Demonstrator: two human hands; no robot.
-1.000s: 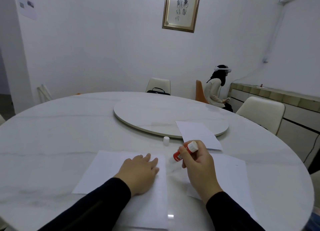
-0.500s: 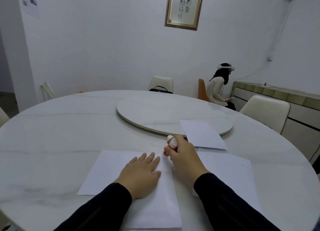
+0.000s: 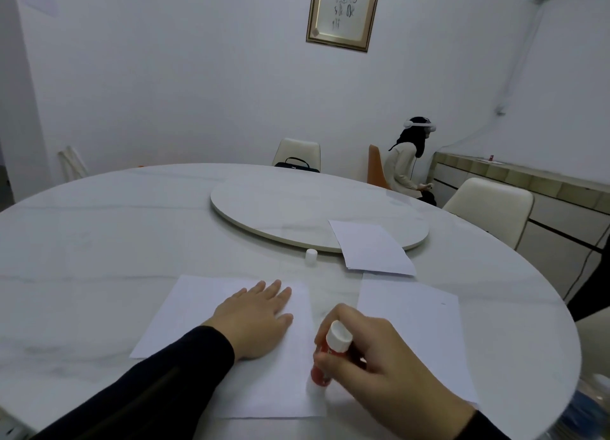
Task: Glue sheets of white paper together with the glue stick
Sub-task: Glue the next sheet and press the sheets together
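Note:
A white sheet of paper (image 3: 198, 311) lies in front of me on the round marble table (image 3: 99, 241). My left hand (image 3: 252, 317) rests flat on it, fingers spread. My right hand (image 3: 373, 357) grips a red glue stick (image 3: 325, 363) with a white end, its lower tip pressed on the right edge of that sheet. A second sheet (image 3: 412, 320) lies to the right, partly under my right hand. A third sheet (image 3: 371, 246) overlaps the rim of the turntable. The small white cap (image 3: 311, 256) stands on the table beyond the sheets.
A large round turntable (image 3: 297, 208) sits in the table's middle. Cream chairs (image 3: 488, 205) stand around it, one holding a black bag (image 3: 297, 165). A person wearing a headset (image 3: 409, 159) sits at the far right beside a low cabinet (image 3: 528, 182).
My right hand has drawn the glue stick back toward me along the right edge of the sheet, from its far corner to its near part. My left hand stays flat on the paper.

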